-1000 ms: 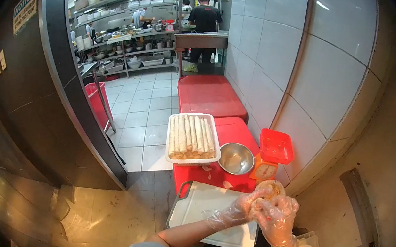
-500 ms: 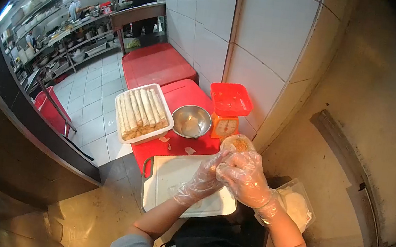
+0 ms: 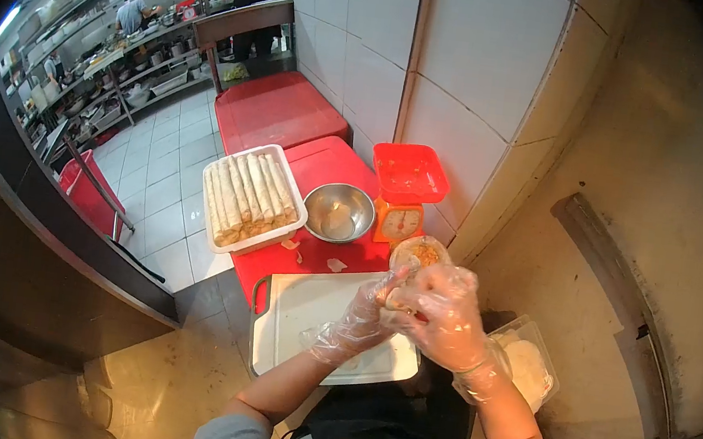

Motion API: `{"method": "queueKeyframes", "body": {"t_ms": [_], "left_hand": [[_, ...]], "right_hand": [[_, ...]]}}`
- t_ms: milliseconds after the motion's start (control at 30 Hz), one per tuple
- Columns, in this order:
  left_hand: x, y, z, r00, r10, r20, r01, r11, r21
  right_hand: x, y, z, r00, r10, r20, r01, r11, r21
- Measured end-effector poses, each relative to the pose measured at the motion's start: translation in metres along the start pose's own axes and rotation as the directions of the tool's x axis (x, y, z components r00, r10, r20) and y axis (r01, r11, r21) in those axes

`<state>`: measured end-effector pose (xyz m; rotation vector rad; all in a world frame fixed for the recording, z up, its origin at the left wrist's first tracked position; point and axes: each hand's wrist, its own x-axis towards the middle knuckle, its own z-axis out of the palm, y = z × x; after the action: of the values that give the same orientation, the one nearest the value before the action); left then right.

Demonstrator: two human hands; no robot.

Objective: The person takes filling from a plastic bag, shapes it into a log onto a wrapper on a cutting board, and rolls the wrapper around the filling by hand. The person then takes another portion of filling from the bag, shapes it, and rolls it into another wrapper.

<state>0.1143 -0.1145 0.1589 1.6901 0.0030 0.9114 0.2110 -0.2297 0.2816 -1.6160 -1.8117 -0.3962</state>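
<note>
Both my hands wear clear plastic gloves and meet above the far right part of a white cutting board (image 3: pixel 314 319). My left hand (image 3: pixel 364 321) is closed, fingers pointing up and away. My right hand (image 3: pixel 444 317) is curled against its fingertips. Something pale shows between them, but glove glare and the fingers keep me from telling what it is. Just beyond the hands is a round container of orange-brown filling (image 3: pixel 427 252), partly covered by my fingers. A white tray (image 3: pixel 300 218) of long pale rolls lies to the left.
A steel bowl (image 3: pixel 340 213) and an orange scale (image 3: pixel 399 222) with a red pan stand on the red surface (image 3: pixel 323 164). Right of my forearm, a clear box (image 3: pixel 545 389) holds round white sheets. A tiled wall rises behind; other people work in the kitchen beyond.
My right hand has shifted slightly right and its fingers have opened a little from the tight clasp. My left hand stays nearly in place. The filling container shows slightly more.
</note>
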Motion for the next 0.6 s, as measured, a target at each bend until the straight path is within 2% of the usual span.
{"method": "queueKeyframes", "body": {"t_ms": [33, 100, 133, 233, 300, 333, 400, 433, 500, 600], "left_hand": [[0.0, -0.002, 0.001, 0.998, -0.042, 0.045, 0.045, 0.997, -0.055], [0.004, 0.01, 0.002, 1.0, -0.006, 0.003, 0.006, 0.995, 0.099], [0.006, 0.021, 0.001, 1.0, 0.015, -0.021, -0.011, 0.984, 0.179], [0.005, 0.035, -0.002, 0.999, 0.01, -0.041, 0.0, 0.972, 0.234], [0.005, 0.028, -0.005, 1.0, 0.018, 0.013, -0.019, 0.997, 0.079], [0.006, 0.025, -0.006, 0.999, 0.024, 0.044, -0.024, 1.0, 0.0], [0.01, 0.024, -0.003, 0.987, 0.157, 0.045, -0.163, 0.972, 0.172], [0.011, 0.024, -0.001, 0.973, 0.225, 0.052, -0.231, 0.939, 0.256], [0.007, 0.012, -0.001, 0.986, 0.137, 0.097, -0.152, 0.972, 0.179], [0.002, 0.006, 0.001, 0.995, 0.033, 0.099, -0.048, 0.987, 0.151]], "right_hand": [[-0.002, 0.0, 0.008, 1.0, -0.012, 0.007, 0.012, 1.0, -0.024], [-0.005, 0.005, 0.015, 0.998, -0.054, 0.032, 0.057, 0.995, -0.079], [-0.005, 0.007, 0.013, 0.998, -0.032, 0.045, 0.033, 0.999, -0.023], [-0.005, 0.01, 0.005, 0.998, 0.014, 0.068, -0.025, 0.987, 0.16], [0.002, 0.013, -0.006, 0.998, 0.024, 0.061, -0.041, 0.957, 0.286], [0.008, 0.012, -0.01, 0.986, -0.062, 0.157, 0.017, 0.963, 0.27], [0.018, 0.013, -0.017, 0.915, -0.214, 0.343, 0.13, 0.959, 0.253], [0.016, 0.016, -0.016, 0.899, -0.266, 0.348, 0.197, 0.955, 0.221], [0.013, 0.028, -0.013, 0.853, -0.372, 0.366, 0.335, 0.928, 0.161], [0.017, 0.039, -0.015, 0.852, -0.428, 0.302, 0.312, 0.877, 0.365]]}}
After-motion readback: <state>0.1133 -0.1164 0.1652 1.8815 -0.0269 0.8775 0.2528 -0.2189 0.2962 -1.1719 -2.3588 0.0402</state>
